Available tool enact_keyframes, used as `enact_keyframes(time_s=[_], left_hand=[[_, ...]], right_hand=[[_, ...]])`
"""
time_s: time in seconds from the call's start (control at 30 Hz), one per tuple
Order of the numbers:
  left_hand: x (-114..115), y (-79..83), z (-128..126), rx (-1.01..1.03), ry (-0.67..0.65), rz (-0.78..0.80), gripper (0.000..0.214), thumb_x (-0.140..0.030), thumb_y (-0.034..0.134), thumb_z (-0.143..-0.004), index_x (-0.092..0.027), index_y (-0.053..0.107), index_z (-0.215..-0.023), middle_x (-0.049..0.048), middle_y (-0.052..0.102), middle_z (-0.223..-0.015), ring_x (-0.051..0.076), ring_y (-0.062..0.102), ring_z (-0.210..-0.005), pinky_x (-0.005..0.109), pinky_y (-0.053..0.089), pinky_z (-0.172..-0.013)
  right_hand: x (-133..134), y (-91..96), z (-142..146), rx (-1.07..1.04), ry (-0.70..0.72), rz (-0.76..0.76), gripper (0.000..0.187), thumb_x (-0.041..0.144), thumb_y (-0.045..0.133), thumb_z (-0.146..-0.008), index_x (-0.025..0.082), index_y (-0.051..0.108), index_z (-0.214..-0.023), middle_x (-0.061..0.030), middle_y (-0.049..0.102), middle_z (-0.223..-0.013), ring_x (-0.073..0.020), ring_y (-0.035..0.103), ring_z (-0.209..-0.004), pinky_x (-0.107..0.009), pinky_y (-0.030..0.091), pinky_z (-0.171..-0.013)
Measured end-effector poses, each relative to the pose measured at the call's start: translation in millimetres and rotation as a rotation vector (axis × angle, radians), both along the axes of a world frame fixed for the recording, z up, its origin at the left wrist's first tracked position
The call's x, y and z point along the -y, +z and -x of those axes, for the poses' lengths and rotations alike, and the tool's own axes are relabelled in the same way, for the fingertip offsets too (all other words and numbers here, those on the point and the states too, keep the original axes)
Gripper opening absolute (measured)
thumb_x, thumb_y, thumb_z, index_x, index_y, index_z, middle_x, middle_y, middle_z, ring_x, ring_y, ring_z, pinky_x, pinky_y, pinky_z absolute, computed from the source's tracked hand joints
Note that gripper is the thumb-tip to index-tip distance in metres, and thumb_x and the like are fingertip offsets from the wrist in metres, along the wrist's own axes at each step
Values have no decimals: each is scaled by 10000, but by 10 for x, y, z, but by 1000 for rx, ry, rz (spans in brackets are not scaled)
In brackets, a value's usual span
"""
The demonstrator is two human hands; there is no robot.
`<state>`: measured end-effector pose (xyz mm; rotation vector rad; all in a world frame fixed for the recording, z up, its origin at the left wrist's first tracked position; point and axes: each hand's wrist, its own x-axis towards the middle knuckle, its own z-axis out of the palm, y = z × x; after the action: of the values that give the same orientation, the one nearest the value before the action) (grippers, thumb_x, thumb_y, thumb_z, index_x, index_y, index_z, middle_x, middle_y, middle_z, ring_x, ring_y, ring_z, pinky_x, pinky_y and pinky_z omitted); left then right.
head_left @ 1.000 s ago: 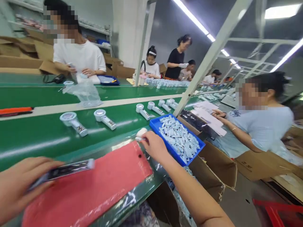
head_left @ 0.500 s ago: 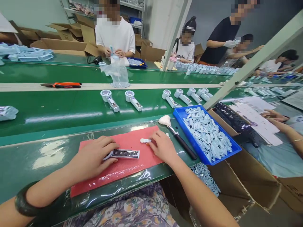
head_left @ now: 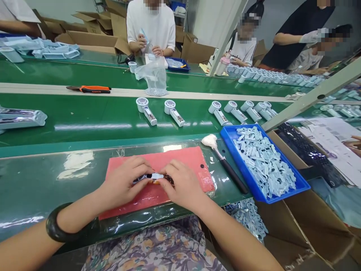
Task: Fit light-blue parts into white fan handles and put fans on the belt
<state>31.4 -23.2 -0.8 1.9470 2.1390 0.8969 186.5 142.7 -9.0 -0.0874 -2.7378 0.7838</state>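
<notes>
Both my hands meet over a red mat [head_left: 175, 158] on the bench in front of me. My left hand [head_left: 124, 182] is closed round the head end of a small handheld fan body [head_left: 149, 176], which lies flat on the mat. My right hand [head_left: 183, 184] covers the fan's other end, fingers curled and pressing on it; whatever sits under those fingers is hidden. A dark bangle circles my left wrist. A blue tray [head_left: 242, 167] full of several small pale blue plastic parts lies to the right.
A brush [head_left: 225, 163] with a black handle lies between mat and tray. Several finished fans [head_left: 174, 113] lie on the green conveyor belt [head_left: 84, 124]; orange pliers [head_left: 90, 89] lie farther back. Other people work across the belt and at the right. Open cardboard boxes stand below the tray.
The view has dropped from the line to my bench. My left hand brought the fan body down onto the mat, and my right hand moved left from a small white part to join it.
</notes>
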Motion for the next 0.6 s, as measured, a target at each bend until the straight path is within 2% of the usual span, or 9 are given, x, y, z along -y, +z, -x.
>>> enact_keyframes(time_s=[0.07,0.17,0.23,0.27,0.37,0.43,0.5,0.6], left_hand=[[-14,-7,-7,15,14,-15,249,-279,463,-1029,-211,701,-1012,57,700,-998,193,636,-930,328,542,-809],[-15,-6,-13,18,31,-4,268,-285,459,-1033,-220,718,-1006,55,705,-997,189,643,-932,323,554,-806],[17,-7,-29,0,23,-9,265,-298,466,-1031,-228,722,-1014,61,708,-1015,204,652,-984,339,562,-839],[46,-14,-47,-15,18,-16,256,-311,478,-1029,-232,720,-1015,65,710,-1033,218,652,-1033,356,564,-873],[166,-73,-149,-78,39,-26,222,-341,506,-1024,-245,706,-1016,67,719,-1124,260,630,-1186,430,536,-1009],[243,-126,-244,-120,72,-8,216,-344,517,-1021,-250,690,-1111,65,719,-1205,276,615,-1246,468,505,-1080],[288,-162,-334,-154,105,3,263,-328,516,-1018,-237,665,-1215,72,720,-1240,287,614,-1263,482,500,-1099],[282,-149,-408,-198,137,16,252,-283,504,-1019,-210,685,-1179,82,741,-1194,294,637,-1223,482,528,-1058]], right_hand=[[-17,-40,-8,-11,-19,135,92,106,681,-970,189,647,-951,-24,624,-962,-206,590,-916,-336,472,-795],[-30,-129,9,10,-63,424,174,40,657,-966,197,617,-904,-5,634,-987,-181,612,-963,-321,497,-840],[-39,-163,8,56,-75,564,168,53,689,-958,204,617,-978,-8,654,-1047,-178,633,-994,-324,518,-870],[-42,-163,-5,87,-66,577,185,76,711,-956,208,621,-1050,-19,662,-1103,-189,637,-1035,-343,523,-905],[-26,-111,-95,163,23,439,356,141,756,-951,210,598,-1263,-65,649,-1271,-253,596,-1182,-451,480,-1043],[21,-78,-165,183,96,313,431,137,746,-953,206,577,-1343,-72,630,-1324,-279,562,-1223,-504,437,-1085],[89,-82,-208,189,119,242,453,107,705,-959,197,562,-1379,-70,631,-1315,-281,557,-1202,-506,438,-1064],[172,-146,-208,185,59,169,390,106,646,-978,180,582,-1355,-93,638,-1268,-295,552,-1159,-488,454,-998]])
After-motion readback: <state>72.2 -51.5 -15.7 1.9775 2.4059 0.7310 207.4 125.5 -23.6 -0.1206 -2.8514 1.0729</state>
